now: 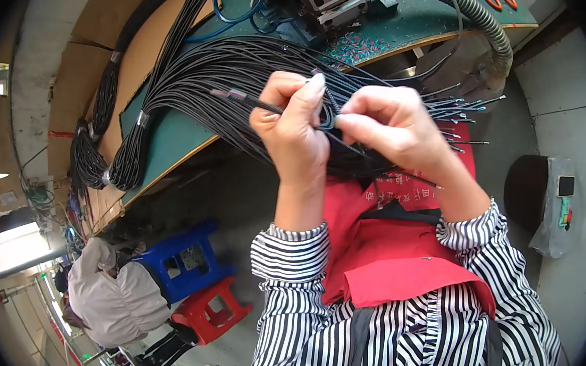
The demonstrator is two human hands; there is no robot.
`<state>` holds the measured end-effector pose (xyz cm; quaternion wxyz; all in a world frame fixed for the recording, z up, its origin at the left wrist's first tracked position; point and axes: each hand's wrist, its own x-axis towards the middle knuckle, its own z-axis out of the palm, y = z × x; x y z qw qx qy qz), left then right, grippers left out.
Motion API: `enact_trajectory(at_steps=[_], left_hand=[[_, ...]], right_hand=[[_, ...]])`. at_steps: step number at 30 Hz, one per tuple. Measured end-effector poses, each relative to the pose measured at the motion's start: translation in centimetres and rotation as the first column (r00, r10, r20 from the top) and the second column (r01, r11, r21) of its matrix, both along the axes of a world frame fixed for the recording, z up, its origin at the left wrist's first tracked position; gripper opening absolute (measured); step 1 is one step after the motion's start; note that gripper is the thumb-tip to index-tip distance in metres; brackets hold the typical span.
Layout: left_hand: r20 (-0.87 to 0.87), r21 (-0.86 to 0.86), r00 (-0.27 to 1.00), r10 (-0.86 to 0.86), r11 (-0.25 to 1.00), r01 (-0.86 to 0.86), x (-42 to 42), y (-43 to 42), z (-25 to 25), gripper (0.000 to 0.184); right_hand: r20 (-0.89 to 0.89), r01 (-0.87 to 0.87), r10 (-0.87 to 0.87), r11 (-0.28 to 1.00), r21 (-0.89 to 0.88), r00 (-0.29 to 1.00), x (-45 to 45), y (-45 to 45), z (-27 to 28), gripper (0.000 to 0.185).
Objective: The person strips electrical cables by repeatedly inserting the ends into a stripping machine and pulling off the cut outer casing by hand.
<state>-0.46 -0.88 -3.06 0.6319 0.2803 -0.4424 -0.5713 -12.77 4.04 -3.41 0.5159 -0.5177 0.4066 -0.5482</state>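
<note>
My left hand [289, 128] is closed round a black cable [265, 104], whose end with a pale, reddish tip sticks out to the left. Thin dark strands loop between the two hands. With thumb and forefinger pinched together, my right hand [397, 128] grips the strands just right of the left hand; its fingertips are slightly blurred. Behind and beneath both hands spreads a thick bundle of black cables [219, 72], tied with a silvery band [143, 120] at the left. Stripped, bright cable ends [463, 109] fan out on the right.
A machine [333, 2] stands on the green tabletop [170, 148], with bits of red and blue scrap [360, 48] beside it. A grey corrugated hose [471, 14] curves at upper right. A blue stool [192, 261], a red stool [215, 312] and another person [116, 296] are at lower left.
</note>
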Motion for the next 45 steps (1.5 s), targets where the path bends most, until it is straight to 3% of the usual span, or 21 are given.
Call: enact_trajectory(at_steps=[2, 4, 6, 10, 13, 18, 22, 25, 26, 27, 29, 30, 33, 34, 35, 36, 38, 40, 42, 45], left_hand=[[0.000, 0.005, 1.000, -0.021, 1.000, 0.021, -1.1, -0.2, -0.4, 0.011], [-0.139, 0.196, 0.988, 0.065, 0.980, -0.037, -1.9, -0.4, 0.0, 0.011], [-0.124, 0.186, 0.992, 0.030, 0.982, -0.007, -1.3, -0.5, -0.1, 0.012], [-0.145, 0.080, 0.985, -0.094, 0.991, 0.106, -0.7, -0.4, 0.0, 0.018], [-0.314, -0.077, 0.930, -0.192, 0.981, 0.177, -0.6, 0.0, -0.3, 0.024], [-0.328, -0.026, 0.939, -0.105, 0.994, 0.102, -1.5, 0.3, -0.6, 0.020], [-0.238, -0.058, 0.969, -0.065, 0.997, 0.053, -1.6, 0.5, -1.0, 0.018], [-0.113, 0.021, 0.992, -0.047, 0.999, 0.050, -1.3, 0.9, -0.5, 0.019], [-0.111, 0.018, 0.993, -0.041, 0.999, 0.043, -1.0, 0.9, -0.4, 0.019], [-0.016, 0.042, 0.997, -0.075, 0.996, 0.075, -0.7, 1.0, -0.4, 0.020], [0.114, 0.023, 0.977, -0.180, 0.984, 0.179, -0.2, 0.9, -0.5, 0.020], [0.114, 0.027, 0.977, -0.182, 0.983, 0.180, -0.2, 1.0, -0.6, 0.020], [0.273, -0.041, 0.943, -0.191, 0.977, 0.209, 0.0, 1.4, -0.2, 0.016], [0.271, -0.043, 0.944, -0.189, 0.977, 0.208, 0.3, 1.3, 0.0, 0.016], [0.210, -0.025, 0.966, -0.153, 0.986, 0.162, 0.7, 1.2, 0.1, 0.015], [0.151, -0.003, 0.982, -0.114, 0.993, 0.116, 1.2, 1.1, 0.2, 0.014], [0.087, 0.037, 0.993, -0.086, 0.996, 0.083, 2.0, 0.8, 0.7, 0.013], [-0.028, 0.008, 0.984, -0.178, 0.984, 0.179, 2.3, 0.8, 1.0, 0.014], [0.000, 0.021, 0.985, -0.172, 0.985, 0.172, 1.9, 1.0, 1.1, 0.012], [0.190, -0.067, 0.979, -0.078, 0.993, 0.093, 1.2, 1.0, 0.8, 0.009]], right_hand=[[0.088, 0.060, -0.069, 0.994, 0.096, 0.994, 0.5, -0.4, 0.1, 0.013], [0.119, 0.175, -0.204, 0.961, 0.214, 0.972, -0.2, -1.6, 0.2, 0.017], [0.201, 0.160, -0.219, 0.948, 0.275, 0.955, -1.5, -3.4, -0.9, 0.016], [0.258, 0.155, -0.237, 0.941, 0.299, 0.937, -2.1, -6.3, -0.8, 0.016], [0.219, 0.167, -0.236, 0.942, 0.292, 0.947, -2.4, -7.6, -1.1, 0.017], [0.199, 0.181, -0.251, 0.931, 0.317, 0.947, -2.6, -8.4, -1.4, 0.017], [0.149, 0.218, -0.273, 0.926, 0.308, 0.951, -2.7, -8.2, -1.4, 0.017], [0.059, 0.254, -0.280, 0.926, 0.280, 0.958, -2.3, -7.6, -0.9, 0.017], [-0.113, 0.448, -0.449, 0.893, -0.034, 0.886, -1.8, -6.9, -0.7, 0.018], [-0.212, 0.539, -0.632, 0.758, -0.367, 0.745, -1.3, -6.1, -0.2, 0.018], [-0.303, 0.296, -0.555, 0.742, -0.602, 0.774, -1.2, -4.7, 1.0, 0.018], [-0.353, 0.228, -0.446, 0.827, -0.514, 0.823, -0.6, -3.4, 2.5, 0.015], [-0.267, 0.181, -0.331, 0.867, -0.464, 0.905, -0.6, -3.2, 2.2, 0.013], [-0.219, 0.146, -0.265, 0.884, -0.444, 0.939, -0.5, -3.3, 2.1, 0.012], [-0.008, 0.169, -0.181, 0.932, -0.322, 0.983, 0.0, -3.0, 1.9, 0.012], [-0.008, 0.166, -0.178, 0.932, -0.323, 0.984, -0.1, -2.8, 2.0, 0.012], [-0.136, 0.118, -0.154, 0.963, -0.244, 0.979, -0.6, -2.3, 2.0, 0.012], [-0.193, 0.096, -0.137, 0.974, -0.207, 0.972, -0.5, -1.9, 1.8, 0.012], [-0.239, 0.088, -0.148, 0.965, -0.247, 0.960, -0.5, -1.7, 1.5, 0.012], [-0.330, 0.083, -0.199, 0.939, -0.333, 0.923, -0.6, -1.5, 1.3, 0.012]])
